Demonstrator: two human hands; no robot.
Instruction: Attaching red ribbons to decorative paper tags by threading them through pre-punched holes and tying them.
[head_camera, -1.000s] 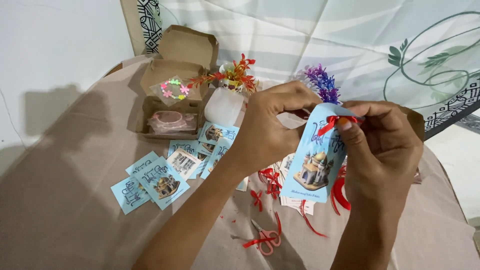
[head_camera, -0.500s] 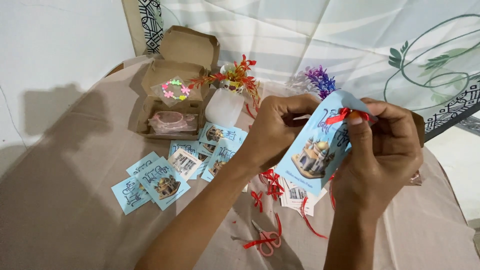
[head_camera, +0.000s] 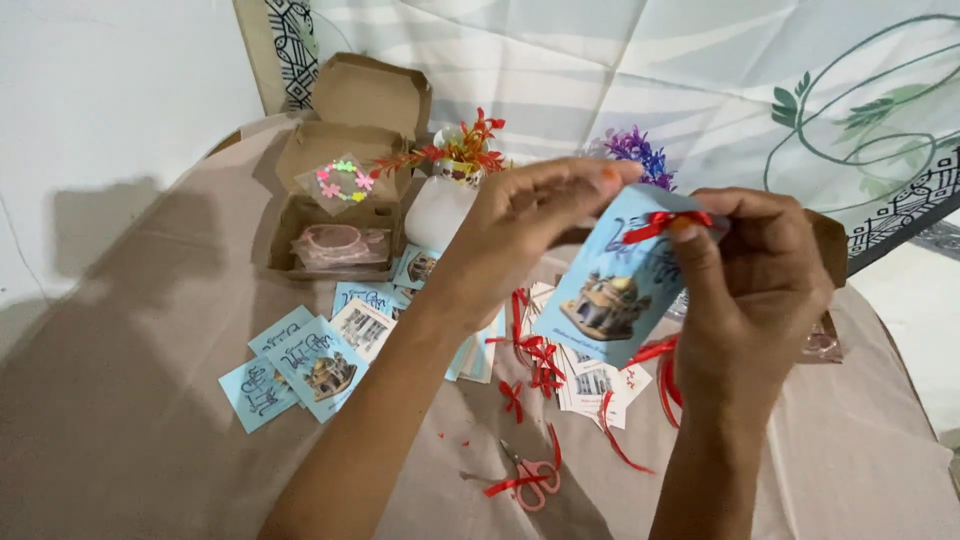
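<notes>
1. While pinched at its top edge, held up in the air to the right of the cardboard box: one blue card printed with a domed building, tilted, face toward the camera.
2. Left hand: fingers closed on the card's upper left edge, thumb hidden behind.
3. Right hand: fingertips clenched on the red bow at the card's top; cannot tell whether tied, glued or only pressed on.
4. Likely slips, as a judgement:
   - Could tear or crease at the top, if pulled two ways by such a tight pinch.
   - Could come loose or sit crooked, if the bow is let go before it holds.
   - Could snag the red plant just right of the box, if swung that way.
5. Counted:
   - One box, lid open, with a pink packet inside and a flower-ring packet propped on it.
   - At least three loose cards in front of the box, more half hidden under the forearm.
   - One pair of red scissors, well in front and to the right of the box.
   - Several ribbon pieces right of the box; too tangled for a sure count.
   - Two small plants, red and purple.
</notes>
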